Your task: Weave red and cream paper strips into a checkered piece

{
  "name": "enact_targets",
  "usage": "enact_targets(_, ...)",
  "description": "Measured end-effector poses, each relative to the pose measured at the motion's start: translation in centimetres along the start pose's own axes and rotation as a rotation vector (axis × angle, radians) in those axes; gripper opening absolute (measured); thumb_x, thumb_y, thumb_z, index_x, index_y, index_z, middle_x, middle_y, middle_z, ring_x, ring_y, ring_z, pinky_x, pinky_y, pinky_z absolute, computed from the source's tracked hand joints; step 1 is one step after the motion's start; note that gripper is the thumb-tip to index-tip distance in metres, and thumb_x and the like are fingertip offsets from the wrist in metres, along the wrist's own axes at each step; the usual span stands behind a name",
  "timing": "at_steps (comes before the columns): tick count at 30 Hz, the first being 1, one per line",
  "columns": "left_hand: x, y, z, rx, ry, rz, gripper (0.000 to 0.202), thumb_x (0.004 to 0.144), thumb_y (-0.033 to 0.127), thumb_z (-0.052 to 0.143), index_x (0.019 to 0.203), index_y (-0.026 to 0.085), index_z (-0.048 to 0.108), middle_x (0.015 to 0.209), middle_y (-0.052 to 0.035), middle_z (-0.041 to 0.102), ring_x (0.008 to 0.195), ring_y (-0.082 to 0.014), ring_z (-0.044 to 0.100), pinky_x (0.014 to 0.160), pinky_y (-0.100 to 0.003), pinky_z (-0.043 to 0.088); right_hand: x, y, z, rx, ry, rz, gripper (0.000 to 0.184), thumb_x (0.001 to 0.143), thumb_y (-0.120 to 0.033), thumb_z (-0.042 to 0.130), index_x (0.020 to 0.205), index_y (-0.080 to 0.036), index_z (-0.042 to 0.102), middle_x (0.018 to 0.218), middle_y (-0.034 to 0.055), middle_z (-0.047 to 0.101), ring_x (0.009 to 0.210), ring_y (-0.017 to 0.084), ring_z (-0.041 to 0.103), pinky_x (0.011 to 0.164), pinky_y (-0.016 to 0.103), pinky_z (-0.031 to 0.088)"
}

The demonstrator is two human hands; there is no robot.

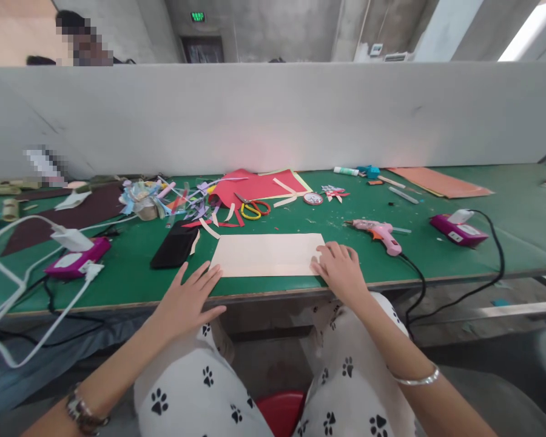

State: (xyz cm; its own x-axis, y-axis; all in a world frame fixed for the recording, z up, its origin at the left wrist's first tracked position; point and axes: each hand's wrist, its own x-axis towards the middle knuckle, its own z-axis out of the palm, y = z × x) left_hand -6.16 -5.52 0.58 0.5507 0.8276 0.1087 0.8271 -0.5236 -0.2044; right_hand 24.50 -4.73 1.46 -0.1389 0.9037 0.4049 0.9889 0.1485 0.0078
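Observation:
A cream sheet of paper [268, 255] lies flat near the front edge of the green table, its long side towards me. My left hand [188, 303] is open, fingers spread, with the fingertips at the sheet's lower left corner. At the other end, my right hand [341, 267] rests on the sheet's right edge with slightly bent fingers apart. Neither hand grips anything. Left of the sheet lies a black phone [175, 244]. Behind it are scissors [253, 209] with red and yellow handles. To the right sits a pink hot glue gun [377, 233].
Red paper [259, 185], a pile of paper scraps [200, 203] and a glue stick [346, 171] lie along the grey partition [273, 115]. Orange sheets [437, 181] are at the back right. Purple power strips [458, 230] with cables stand on both sides. Beyond the partition is a person.

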Motion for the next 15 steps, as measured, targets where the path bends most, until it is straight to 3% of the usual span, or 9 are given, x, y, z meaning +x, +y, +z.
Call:
enact_targets(3,1.5,3.3,-0.8,-0.024,0.104,-0.029,0.067,0.081,0.059,0.016,0.128,0.017,0.039,0.133,-0.0096,0.04,0.122,-0.0263,0.034,0.101,-0.049,0.014,-1.0,-2.4,0.0,0.056,0.07,-0.166,0.036,0.086,-0.031,0.035,0.114,-0.015,0.051,0.117,0.0107,0.055,0.108,0.023,0.047,0.093,0.04,0.027)
enact_targets(5,2.6,5.6,-0.8,-0.09,0.127,0.068,0.065,0.082,0.058,0.019,0.131,0.017,0.034,0.133,-0.0084,0.04,0.123,-0.0234,0.034,0.102,-0.046,0.017,-1.8,-4.0,0.5,0.125,-0.026,-0.341,0.04,0.087,-0.034,0.032,0.12,-0.015,0.046,0.125,0.0074,0.049,0.116,0.02,0.04,0.096,0.037,0.027)
enact_targets(8,3.9,8.1,-0.4,-0.165,0.126,0.126,0.064,0.083,0.053,0.025,0.13,0.01,0.033,0.132,-0.0115,0.041,0.122,-0.0211,0.036,0.1,-0.039,0.026,-2.4,-5.4,1.4,0.163,-0.131,-0.395,0.049,0.086,-0.037,0.031,0.127,-0.011,0.039,0.131,0.0096,0.042,0.121,0.019,0.036,0.099,0.036,0.027)
enact_targets(11,4.4,8.8,0.1,-0.191,0.139,0.107,0.063,0.082,0.048,0.032,0.129,0.007,0.033,0.132,-0.0129,0.042,0.121,-0.0215,0.037,0.098,-0.036,0.03,-2.6,-5.5,1.8,0.185,-0.158,-0.364,0.053,0.085,-0.039,0.032,0.13,-0.012,0.035,0.134,0.0098,0.038,0.123,0.019,0.034,0.101,0.039,0.025)
enact_targets(15,3.7,7.2,0.7,-0.165,0.153,0.061,0.064,0.079,0.049,0.037,0.127,0.007,0.036,0.131,-0.0137,0.042,0.119,-0.0239,0.04,0.097,-0.038,0.032,-2.6,-5.0,1.6,0.207,-0.171,-0.356,0.054,0.084,-0.041,0.033,0.131,-0.015,0.033,0.136,0.0083,0.035,0.124,0.019,0.032,0.101,0.039,0.026)
